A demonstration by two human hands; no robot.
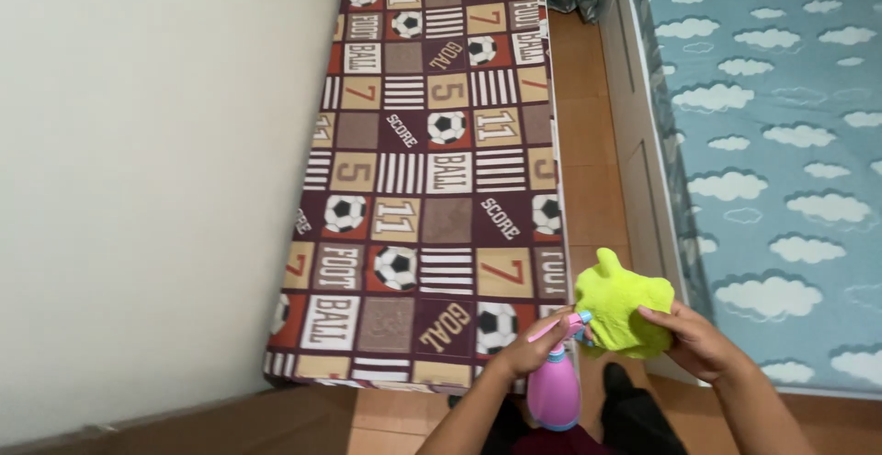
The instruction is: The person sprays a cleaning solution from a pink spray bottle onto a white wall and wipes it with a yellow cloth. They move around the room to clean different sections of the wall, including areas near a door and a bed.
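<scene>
My left hand [519, 354] grips a pink spray bottle [554, 389] by its neck and trigger, nozzle turned toward a bright yellow-green cloth [620, 303]. My right hand [700, 340] holds that cloth bunched up, just to the right of the nozzle. Both hands hover low in the view, above the narrow strip of floor between two beds and at the near corner of the patterned mattress.
A narrow mattress [432, 179] with a brown patchwork sports-ball print runs along the pale wall [138, 170] on the left. A bed with a blue cloud-print sheet [781, 161] and white frame [643, 170] stands on the right. Orange-brown floor tiles [588, 152] lie between them.
</scene>
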